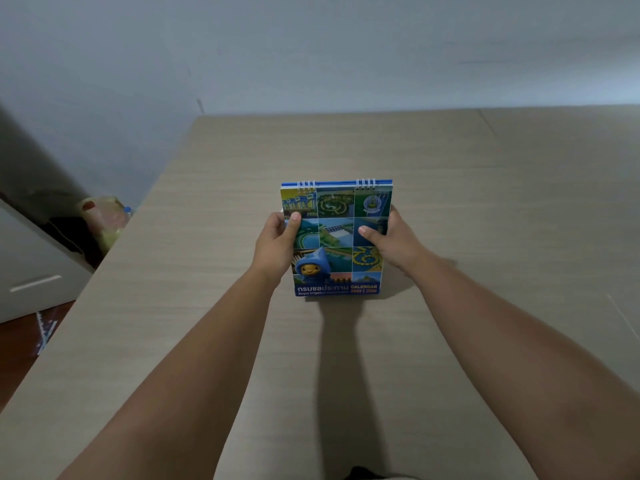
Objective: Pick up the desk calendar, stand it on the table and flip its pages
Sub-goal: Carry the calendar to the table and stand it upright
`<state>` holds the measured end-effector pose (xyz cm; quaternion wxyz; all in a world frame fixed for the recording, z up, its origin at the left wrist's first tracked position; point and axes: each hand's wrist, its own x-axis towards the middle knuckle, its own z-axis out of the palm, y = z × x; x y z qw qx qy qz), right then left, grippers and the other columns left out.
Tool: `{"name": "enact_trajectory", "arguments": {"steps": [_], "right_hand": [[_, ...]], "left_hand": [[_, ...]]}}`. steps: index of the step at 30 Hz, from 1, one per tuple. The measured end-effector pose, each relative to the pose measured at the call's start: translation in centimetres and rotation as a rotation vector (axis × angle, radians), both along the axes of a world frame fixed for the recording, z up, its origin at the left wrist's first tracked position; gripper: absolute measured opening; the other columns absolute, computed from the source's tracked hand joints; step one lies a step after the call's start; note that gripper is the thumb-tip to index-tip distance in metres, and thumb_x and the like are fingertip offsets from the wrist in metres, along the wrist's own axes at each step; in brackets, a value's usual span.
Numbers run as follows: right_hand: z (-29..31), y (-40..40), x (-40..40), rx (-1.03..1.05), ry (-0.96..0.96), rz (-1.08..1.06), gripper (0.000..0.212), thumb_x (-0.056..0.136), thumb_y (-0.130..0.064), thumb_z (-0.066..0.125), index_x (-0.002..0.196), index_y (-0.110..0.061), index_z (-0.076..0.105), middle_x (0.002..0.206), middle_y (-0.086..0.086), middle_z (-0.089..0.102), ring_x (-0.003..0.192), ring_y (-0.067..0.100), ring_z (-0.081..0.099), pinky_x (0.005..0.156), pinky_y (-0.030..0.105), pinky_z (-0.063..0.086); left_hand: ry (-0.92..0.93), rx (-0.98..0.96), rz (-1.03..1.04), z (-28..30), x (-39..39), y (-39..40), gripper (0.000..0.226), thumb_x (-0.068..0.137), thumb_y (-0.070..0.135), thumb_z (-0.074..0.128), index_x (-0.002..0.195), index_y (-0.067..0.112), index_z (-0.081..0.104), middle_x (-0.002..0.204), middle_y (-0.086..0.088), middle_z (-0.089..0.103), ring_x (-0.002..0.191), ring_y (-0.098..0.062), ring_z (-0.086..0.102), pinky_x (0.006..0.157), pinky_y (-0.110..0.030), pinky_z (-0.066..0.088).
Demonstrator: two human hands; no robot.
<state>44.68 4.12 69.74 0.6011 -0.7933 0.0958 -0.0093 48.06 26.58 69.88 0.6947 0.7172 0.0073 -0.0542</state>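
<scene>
The desk calendar [337, 237] has a blue and green photo-grid cover with a cartoon mascot and white spiral rings along its top edge. It is held upright over the middle of the light wood table [485, 209], its lower edge at or just above the surface. My left hand [277, 242] grips its left edge, thumb on the cover. My right hand [394, 239] grips its right edge, thumb also on the front. The back of the calendar is hidden.
A pale wall rises behind the table's far edge. Off the table's left side, lower down, are a white cabinet [31, 271] and a yellowish plastic bag [104, 216] with dark items beside it. The table's left edge runs diagonally.
</scene>
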Motion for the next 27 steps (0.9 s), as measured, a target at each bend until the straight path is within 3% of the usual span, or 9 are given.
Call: {"name": "enact_trajectory", "arguments": {"steps": [4, 7, 9, 12, 15, 18, 22, 25, 27], "right_hand": [[-0.3, 0.8, 0.5, -0.099, 0.017, -0.118, 0.032, 0.094, -0.027, 0.060, 0.114, -0.017, 0.038, 0.110, 0.002, 0.057, 0.098, 0.020, 0.057, 0.078, 0.033, 0.045], [-1.5, 1.6, 0.0, -0.172, -0.005, -0.231, 0.034, 0.095, -0.018, 0.056, 0.126, -0.011, 0.043, 0.117, 0.005, 0.058, 0.095, 0.019, 0.055, 0.070, 0.024, 0.043], [-2.6, 2.0, -0.8, -0.156, 0.039, -0.237, 0.045, 0.097, -0.013, 0.050, 0.140, -0.011, 0.039, 0.133, 0.010, 0.054, 0.108, 0.023, 0.056, 0.081, 0.032, 0.048], [-4.1, 2.8, -2.3, -0.141, 0.128, -0.203, 0.063, 0.096, -0.011, 0.047, 0.153, -0.017, 0.020, 0.151, 0.010, 0.038, 0.124, 0.028, 0.050, 0.100, 0.040, 0.044], [-4.9, 3.9, -3.4, -0.094, 0.191, -0.197, 0.082, 0.096, -0.015, 0.051, 0.156, -0.023, -0.005, 0.161, 0.004, 0.019, 0.137, 0.026, 0.037, 0.102, 0.031, 0.034], [-5.1, 4.4, -3.6, -0.053, 0.225, -0.217, 0.090, 0.094, -0.015, 0.054, 0.155, -0.024, -0.011, 0.164, -0.001, 0.008, 0.143, 0.024, 0.026, 0.099, 0.028, 0.030], [-4.5, 4.1, -4.1, -0.059, 0.243, -0.227, 0.089, 0.092, -0.014, 0.054, 0.156, -0.021, -0.007, 0.164, -0.006, 0.002, 0.144, 0.020, 0.022, 0.104, 0.030, 0.035], [-3.4, 3.8, -4.9, -0.045, 0.217, -0.228, 0.081, 0.085, -0.009, 0.054, 0.154, -0.018, 0.014, 0.159, -0.002, 0.023, 0.130, 0.020, 0.042, 0.084, 0.031, 0.043], [-2.7, 3.7, -5.4, -0.036, 0.173, -0.225, 0.055, 0.082, -0.007, 0.052, 0.134, -0.019, 0.041, 0.139, 0.003, 0.047, 0.103, 0.018, 0.056, 0.066, 0.028, 0.045]], "left_hand": [[0.012, 0.109, -0.006, 0.5, 0.8, -0.8, 0.024, 0.097, 0.037, 0.051, 0.106, 0.017, 0.062, 0.110, -0.010, 0.072, 0.097, -0.024, 0.071, 0.090, -0.048, 0.057], [0.040, 0.171, -0.005, 0.1, 0.5, -1.1, 0.030, 0.100, 0.033, 0.046, 0.122, 0.016, 0.060, 0.118, -0.010, 0.070, 0.104, -0.026, 0.068, 0.094, -0.050, 0.054], [0.057, 0.258, -0.016, -0.9, -0.5, -1.0, 0.034, 0.101, 0.033, 0.043, 0.129, 0.018, 0.056, 0.121, -0.010, 0.068, 0.106, -0.028, 0.065, 0.095, -0.049, 0.052], [0.061, 0.323, -0.034, -2.6, -2.0, -0.9, 0.037, 0.102, 0.028, 0.042, 0.139, 0.023, 0.045, 0.128, -0.006, 0.063, 0.109, -0.027, 0.061, 0.095, -0.044, 0.050], [0.081, 0.251, -0.061, -3.9, -3.6, -1.4, 0.055, 0.099, 0.015, 0.048, 0.150, 0.018, 0.026, 0.139, -0.005, 0.054, 0.123, -0.024, 0.053, 0.102, -0.038, 0.043], [0.109, 0.215, -0.036, -4.0, -4.5, -2.0, 0.064, 0.095, 0.009, 0.052, 0.150, 0.017, 0.020, 0.138, -0.003, 0.050, 0.123, -0.023, 0.051, 0.104, -0.040, 0.043], [0.115, 0.206, -0.005, -3.3, -4.9, -2.2, 0.044, 0.089, 0.004, 0.055, 0.129, 0.016, 0.039, 0.127, -0.011, 0.056, 0.115, -0.028, 0.057, 0.097, -0.043, 0.049], [0.117, 0.207, 0.007, -2.3, -5.6, -2.0, 0.037, 0.087, 0.004, 0.056, 0.121, 0.015, 0.044, 0.121, -0.010, 0.059, 0.110, -0.028, 0.060, 0.087, -0.041, 0.054], [0.101, 0.249, -0.005, -1.4, -6.1, -1.7, 0.040, 0.083, 0.008, 0.058, 0.120, 0.019, 0.048, 0.120, -0.010, 0.060, 0.108, -0.029, 0.060, 0.088, -0.045, 0.054]]}}
